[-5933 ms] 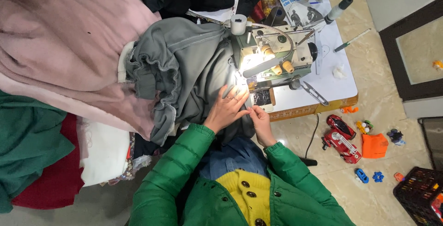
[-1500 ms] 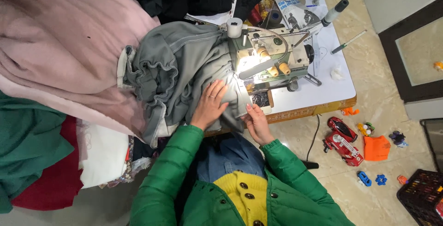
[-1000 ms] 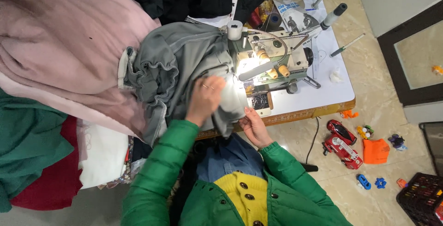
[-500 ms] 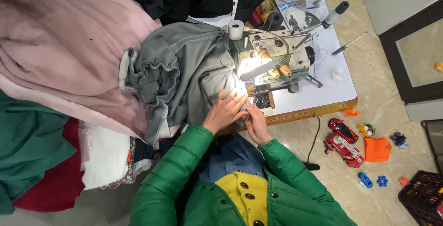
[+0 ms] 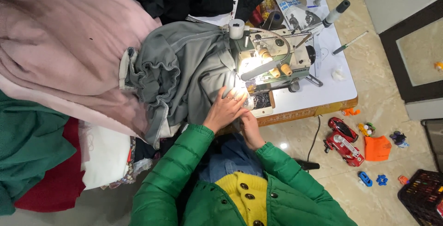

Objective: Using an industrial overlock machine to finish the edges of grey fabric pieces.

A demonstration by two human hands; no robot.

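While the grey garment [image 5: 184,76] lies bunched over the table edge to the left of the sewing machine [image 5: 272,62], its near hem is spread flat under the machine's lamp, right at the needle area. That puts the work, as I judge it, in the feeding stage: a seam is being guided through the machine. The left hand [image 5: 225,110] rests palm down on the cloth just left of the lit patch, fingers spread and flat, pressing rather than gripping. The right hand [image 5: 250,127] sits just below the machine's front edge, partly hidden by the left one; it seems to pinch the hem from beneath, but whether it is closed on the fabric I cannot tell. The next move calls for keeping the cloth taut and square to the needle, with fingertips kept clear of it, since they lie very close. Left of the machine, beyond the garment, a pink fabric heap [image 5: 64,50] and green cloth [image 5: 27,152] are piled. Right of the machine, on the tiled floor, lie red toy cars [image 5: 341,140].
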